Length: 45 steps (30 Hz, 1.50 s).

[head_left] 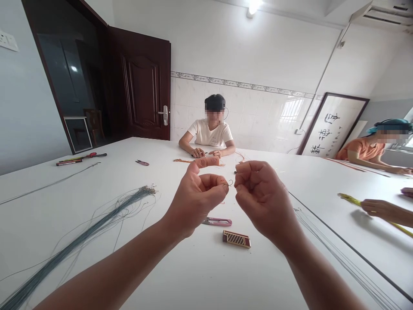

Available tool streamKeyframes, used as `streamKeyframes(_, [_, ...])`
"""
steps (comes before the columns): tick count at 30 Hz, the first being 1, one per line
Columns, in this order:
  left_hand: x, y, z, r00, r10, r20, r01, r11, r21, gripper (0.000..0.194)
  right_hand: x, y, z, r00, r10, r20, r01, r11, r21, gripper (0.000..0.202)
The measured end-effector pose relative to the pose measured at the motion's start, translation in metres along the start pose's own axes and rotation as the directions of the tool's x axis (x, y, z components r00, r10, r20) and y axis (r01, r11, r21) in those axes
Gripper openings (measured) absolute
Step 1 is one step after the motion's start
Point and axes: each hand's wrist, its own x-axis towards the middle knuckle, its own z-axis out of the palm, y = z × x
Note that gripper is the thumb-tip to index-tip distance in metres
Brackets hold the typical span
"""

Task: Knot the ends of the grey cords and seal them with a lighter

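Above the middle of the table, my left hand [203, 193] pinches a thin dark cord [230, 183] between thumb and forefinger. A short curl of it pokes out toward the other hand. Close beside it, my right hand [260, 189] is closed, its thumb against its fingers; what it grips, if anything, is too small to make out. Below the hands lie pink-handled thread snips [219, 221], partly covered by my left hand. Nearer to me is a patterned red and gold lighter [236, 239]. A bundle of grey-green cords [106, 221] stretches along my left forearm.
More thin cords [342, 254] lie to the right along a table seam. Farther left are small snips [142, 162] and red-handled tools [82, 159]. A person [211, 129] sits opposite with orange cords; others work at the right, one hand [383, 211] holding yellow cords.
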Motion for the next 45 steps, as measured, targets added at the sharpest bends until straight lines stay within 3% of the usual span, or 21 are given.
streamKeyframes(4, [0.001,-0.001,0.001,1.0,0.009,-0.013,-0.009,1.0,-0.018,0.041,-0.001,-0.003,-0.001,0.997,0.053,0.059,-0.057,0.996,0.063,0.029])
streamKeyframes(8, [0.002,-0.004,0.002,1.0,0.011,0.001,-0.011,1.0,0.007,0.041,-0.004,-0.006,0.0,0.999,0.026,0.038,-0.027,0.999,0.039,0.031])
streamKeyframes(12, [0.003,-0.003,0.0,0.998,0.055,-0.022,-0.056,0.998,-0.009,0.039,0.002,-0.001,-0.003,1.0,0.005,0.019,-0.005,0.999,-0.039,0.034])
streamKeyframes(14, [0.004,0.0,-0.002,0.996,0.082,-0.041,-0.083,0.996,-0.033,0.04,0.007,0.009,-0.006,0.993,0.082,0.081,-0.067,0.984,-0.166,0.026])
streamKeyframes(16, [0.005,0.004,-0.004,0.995,0.075,-0.063,-0.078,0.995,-0.06,0.04,0.01,0.024,-0.007,0.94,0.247,0.234,-0.161,0.929,-0.335,0.014])
streamKeyframes(18, [0.005,0.007,-0.005,0.995,0.051,-0.083,-0.057,0.995,-0.08,0.04,0.008,0.04,-0.007,0.843,0.393,0.368,-0.204,0.866,-0.456,0.011])
streamKeyframes(22, [0.004,0.012,-0.007,0.996,0.006,-0.093,-0.016,0.994,-0.112,0.041,-0.012,0.063,-0.006,0.732,0.512,0.45,-0.199,0.791,-0.578,0.017])
streamKeyframes(25, [0.003,0.016,-0.008,0.994,-0.028,-0.104,0.015,0.992,-0.129,0.042,-0.031,0.07,-0.003,0.69,0.579,0.433,-0.197,0.727,-0.658,0.029])
streamKeyframes(29, [0.001,0.021,-0.007,0.991,-0.046,-0.124,0.027,0.988,-0.155,0.041,-0.048,0.078,0.003,0.703,0.577,0.417,-0.192,0.718,-0.669,0.03])
streamKeyframes(35, [-0.002,0.022,-0.01,0.994,-0.024,-0.11,0.007,0.988,-0.154,0.04,-0.044,0.075,0.009,0.8,0.478,0.364,-0.304,0.845,-0.44,0.026])
streamKeyframes(41, [-0.003,0.022,-0.011,0.991,0.018,-0.13,-0.042,0.981,-0.19,0.04,-0.001,0.02,0.01,0.879,0.43,0.207,-0.442,0.897,0.01,0.022])
streamKeyframes(43, [-0.004,0.023,-0.011,0.987,0.048,-0.154,-0.08,0.975,-0.208,0.04,0.01,-0.001,0.012,0.898,0.417,0.139,-0.439,0.844,0.309,0.025])
streamKeyframes(45, [-0.005,0.023,-0.01,0.983,0.076,-0.164,-0.111,0.969,-0.22,0.04,0.015,-0.016,0.017,0.901,0.423,0.094,-0.396,0.717,0.573,0.042])
